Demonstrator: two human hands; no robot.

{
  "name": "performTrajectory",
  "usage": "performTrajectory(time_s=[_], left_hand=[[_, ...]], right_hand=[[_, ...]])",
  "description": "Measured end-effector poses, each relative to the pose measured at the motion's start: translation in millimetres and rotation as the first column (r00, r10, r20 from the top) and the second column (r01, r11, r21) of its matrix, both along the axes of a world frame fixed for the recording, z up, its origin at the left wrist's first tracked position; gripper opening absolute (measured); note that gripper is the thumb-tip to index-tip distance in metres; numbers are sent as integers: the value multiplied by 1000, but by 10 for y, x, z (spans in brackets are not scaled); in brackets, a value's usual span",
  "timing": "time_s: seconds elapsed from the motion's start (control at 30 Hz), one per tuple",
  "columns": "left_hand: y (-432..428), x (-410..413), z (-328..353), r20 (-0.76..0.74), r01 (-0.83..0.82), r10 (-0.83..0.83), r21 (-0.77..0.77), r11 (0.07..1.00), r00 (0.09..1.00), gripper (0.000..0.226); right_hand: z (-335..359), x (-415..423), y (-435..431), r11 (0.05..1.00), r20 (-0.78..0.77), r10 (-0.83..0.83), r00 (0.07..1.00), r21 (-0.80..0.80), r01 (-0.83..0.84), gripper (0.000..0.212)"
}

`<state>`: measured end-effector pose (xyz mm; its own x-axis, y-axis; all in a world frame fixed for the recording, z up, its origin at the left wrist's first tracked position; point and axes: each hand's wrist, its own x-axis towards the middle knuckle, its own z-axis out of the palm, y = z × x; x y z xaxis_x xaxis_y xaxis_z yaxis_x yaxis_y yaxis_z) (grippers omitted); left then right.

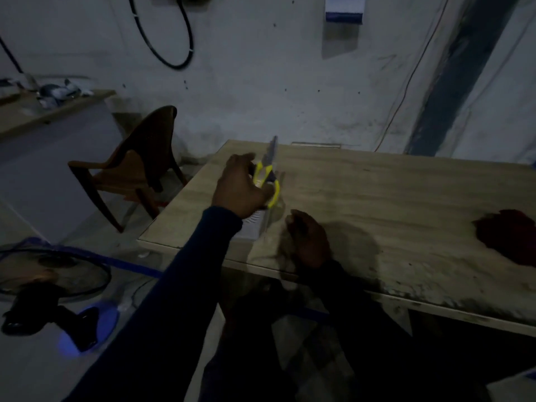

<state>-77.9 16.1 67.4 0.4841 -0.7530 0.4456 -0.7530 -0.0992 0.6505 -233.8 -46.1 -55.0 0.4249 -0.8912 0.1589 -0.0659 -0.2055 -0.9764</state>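
My left hand [240, 190] grips a pair of scissors [266, 172] by its yellow handles, and the grey blades point up and away over the near left corner of the wooden table [406, 198]. Under that hand a pale flat package [251, 227] lies on the table, with what looks like clear plastic beside it. My right hand [310, 242] sits curled at the table's front edge, just right of the package. It is blurred, so I cannot tell whether it holds the plastic. The room is very dim.
A dark red cloth [507, 233] lies at the table's right end. A brown plastic chair [139, 163] stands left of the table. A floor fan [52, 274] sits low on the left. A black cable loop [174, 39] hangs on the wall.
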Motion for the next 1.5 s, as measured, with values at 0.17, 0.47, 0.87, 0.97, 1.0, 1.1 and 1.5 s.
performTrajectory(time_s=[0.17,0.47,0.87,0.97,1.0,1.1,1.5], left_hand=[[-270,-1075,-645,-88,289,-301,-131,948,949,51],[-831,-2107,-1117,-498,455,-375,45,889,782,41],[-1054,-1837,-1099,-810,555,-321,7,832,490,4],[-1083,-1759,-1097,-839,577,-295,27,816,457,26],[-1086,-1764,-1097,-870,593,-287,8,805,402,35],[-1110,-1790,-1108,-884,625,-299,-9,780,360,35],[-1056,-1878,-1208,-803,565,-353,-24,825,481,10]], right_hand=[[14,-701,-231,827,519,-95,850,516,-223,43],[14,-1779,-420,952,221,-274,936,201,231,15],[-70,-1824,-507,950,164,-294,942,154,270,16],[-78,-1883,-534,962,132,-252,959,140,233,20],[-79,-1917,-538,967,113,-244,963,108,233,22],[-80,-1989,-542,974,27,-227,973,-3,228,25],[220,-3218,-1261,430,-256,-903,345,-532,730,33]])
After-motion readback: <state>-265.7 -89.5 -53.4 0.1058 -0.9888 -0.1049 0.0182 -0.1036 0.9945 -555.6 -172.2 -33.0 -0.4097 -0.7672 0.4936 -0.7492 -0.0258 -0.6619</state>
